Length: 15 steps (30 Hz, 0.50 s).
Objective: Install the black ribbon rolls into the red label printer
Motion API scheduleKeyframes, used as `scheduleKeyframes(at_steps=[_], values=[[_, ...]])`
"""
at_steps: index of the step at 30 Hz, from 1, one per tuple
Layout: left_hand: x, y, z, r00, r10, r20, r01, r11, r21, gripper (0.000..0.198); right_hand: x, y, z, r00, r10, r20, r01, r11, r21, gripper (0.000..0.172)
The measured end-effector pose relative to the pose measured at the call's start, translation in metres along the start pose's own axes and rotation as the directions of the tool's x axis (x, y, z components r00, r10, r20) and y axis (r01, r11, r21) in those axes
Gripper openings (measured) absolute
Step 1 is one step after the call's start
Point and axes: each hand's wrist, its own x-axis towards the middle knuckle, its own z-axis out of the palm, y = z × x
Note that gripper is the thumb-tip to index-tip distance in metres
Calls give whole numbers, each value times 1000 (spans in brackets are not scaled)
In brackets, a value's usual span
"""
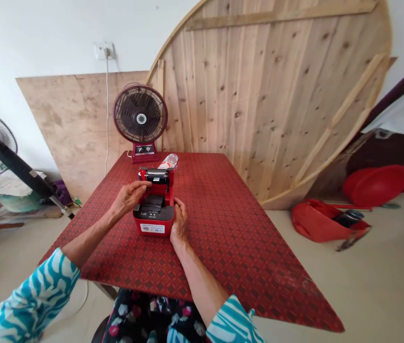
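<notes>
Left hand [128, 199] has its fingers curled over the open top of a red receipt printer [154, 225] sitting on a red patterned tablecloth [223, 238], right hand [179, 221] wrapped round its side, both looking like a light grip, hard to say.

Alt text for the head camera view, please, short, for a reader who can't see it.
Two bare hands hold a red-and-black thermal printer with its lid raised, on a red patterned tablecloth: the left hand curls over the raised lid and the right hand grips the printer's right side. A clear plastic bottle lies behind it, near a maroon desk fan.
</notes>
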Motion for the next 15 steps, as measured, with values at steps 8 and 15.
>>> scheduleKeyframes(at_steps=[8,15], values=[[59,-2,17,915,-86,394,-194,763,617,10,5,7,5,1000,0,-28,0,1000,2,32],[63,-1,23,836,-183,518,-246,718,651,7,5,-2,8,1000,-8,-31,7,999,-44,30]])
